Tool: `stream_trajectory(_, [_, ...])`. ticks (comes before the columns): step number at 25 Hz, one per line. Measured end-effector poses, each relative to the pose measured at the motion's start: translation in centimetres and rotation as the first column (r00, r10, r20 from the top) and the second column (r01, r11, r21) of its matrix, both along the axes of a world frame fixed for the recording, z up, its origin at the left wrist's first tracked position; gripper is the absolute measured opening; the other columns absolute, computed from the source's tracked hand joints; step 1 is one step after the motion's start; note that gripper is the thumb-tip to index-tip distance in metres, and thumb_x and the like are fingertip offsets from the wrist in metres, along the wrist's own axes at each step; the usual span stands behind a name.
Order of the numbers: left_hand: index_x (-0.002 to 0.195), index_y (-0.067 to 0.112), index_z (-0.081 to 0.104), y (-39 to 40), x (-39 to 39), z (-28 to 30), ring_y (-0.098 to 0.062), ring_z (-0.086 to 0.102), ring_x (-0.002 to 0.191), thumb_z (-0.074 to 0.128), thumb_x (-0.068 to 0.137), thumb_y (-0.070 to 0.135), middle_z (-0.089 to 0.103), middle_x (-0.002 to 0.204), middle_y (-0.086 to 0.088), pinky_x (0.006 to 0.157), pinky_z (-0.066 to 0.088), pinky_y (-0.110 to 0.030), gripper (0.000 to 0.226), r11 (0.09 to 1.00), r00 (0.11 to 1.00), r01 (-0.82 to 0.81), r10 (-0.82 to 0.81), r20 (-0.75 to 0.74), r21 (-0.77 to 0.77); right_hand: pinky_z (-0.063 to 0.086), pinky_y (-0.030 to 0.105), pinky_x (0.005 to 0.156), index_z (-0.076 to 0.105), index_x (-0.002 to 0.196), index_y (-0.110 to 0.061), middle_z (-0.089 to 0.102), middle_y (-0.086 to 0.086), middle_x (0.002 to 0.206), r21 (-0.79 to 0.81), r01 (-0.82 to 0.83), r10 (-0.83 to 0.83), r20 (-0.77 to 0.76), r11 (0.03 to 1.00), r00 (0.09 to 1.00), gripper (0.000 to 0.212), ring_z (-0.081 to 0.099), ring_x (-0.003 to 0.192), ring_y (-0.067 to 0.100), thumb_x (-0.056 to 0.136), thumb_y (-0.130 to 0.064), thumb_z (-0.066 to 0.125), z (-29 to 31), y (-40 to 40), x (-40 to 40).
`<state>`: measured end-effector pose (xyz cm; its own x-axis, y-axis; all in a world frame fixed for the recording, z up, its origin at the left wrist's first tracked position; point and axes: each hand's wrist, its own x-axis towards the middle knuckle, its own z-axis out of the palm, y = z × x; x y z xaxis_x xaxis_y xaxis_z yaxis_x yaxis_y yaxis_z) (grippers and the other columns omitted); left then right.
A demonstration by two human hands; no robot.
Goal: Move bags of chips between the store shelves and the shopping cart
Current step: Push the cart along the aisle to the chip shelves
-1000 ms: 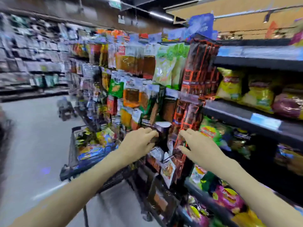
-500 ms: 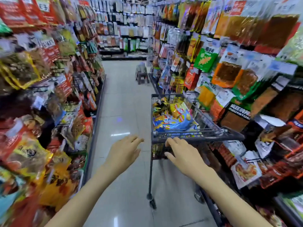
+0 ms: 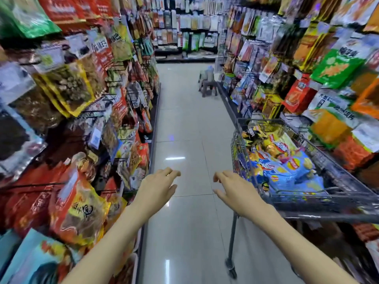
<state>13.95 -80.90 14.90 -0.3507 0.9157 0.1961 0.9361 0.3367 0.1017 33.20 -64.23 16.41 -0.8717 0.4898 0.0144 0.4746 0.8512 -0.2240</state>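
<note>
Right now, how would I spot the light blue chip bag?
Find the wire shopping cart on the aisle's right side. The light blue chip bag lies at its near end, closest to the handle bar. The bags behind it are yellow and dark blue.

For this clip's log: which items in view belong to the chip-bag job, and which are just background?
Part of the job:
- shopping cart
- chip bags piled in the cart
- left hand, empty
- right hand, empty, beside the cart's near corner

Background:
- hanging snack packets on the left racks
- hanging snack packets on the right racks
- small stool down the aisle
</note>
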Motion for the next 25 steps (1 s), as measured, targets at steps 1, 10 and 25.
stream_trajectory(1, [0.115, 0.026, 0.064, 1.0, -1.6, -0.3, -0.021, 0.068, 0.085, 0.073, 0.082, 0.026, 0.067, 0.104, 0.006, 0.053, 0.052, -0.032, 0.034, 1.0, 1.0, 0.005, -0.005, 0.003, 0.0, 0.05, 0.04, 0.083, 0.047, 0.12, -0.023, 0.053, -0.002, 0.118, 0.001, 0.0, 0.0, 0.005, 1.0, 1.0, 0.03, 0.054, 0.112, 0.024, 0.097, -0.041, 0.05, -0.3, 1.0, -1.5])
stream_trajectory(10, [0.121, 0.023, 0.062, 15.8, -14.2, -1.7, -0.025, 0.065, 0.098, 0.063, 0.092, 0.027, 0.066, 0.113, 0.004, 0.068, 0.055, -0.038, 0.03, 0.999, 0.997, 0.028, -0.027, 0.067, -0.02, 0.045, 0.037, 0.083, 0.047, 0.124, -0.02, 0.054, 0.002, 0.122, 0.01, 0.05, -0.05, 0.002, 0.999, 0.999, 0.031, 0.053, 0.113, 0.026, 0.098, -0.037, 0.049, -1.7, 14.5, -14.2])
stream_trajectory(25, [0.129, 0.025, 0.056, 48.5, -29.0, -4.3, -0.025, 0.062, 0.106, 0.052, 0.098, 0.031, 0.063, 0.117, 0.005, 0.078, 0.053, -0.04, 0.032, 0.924, 0.93, 0.362, -0.349, 0.112, -0.125, 0.039, 0.034, 0.071, 0.046, 0.126, -0.02, 0.053, 0.001, 0.123, -0.04, 0.405, -0.401, 0.087, 0.913, 0.912, 0.03, 0.052, 0.114, 0.025, 0.1, -0.035, 0.046, -7.3, 37.5, -26.2])
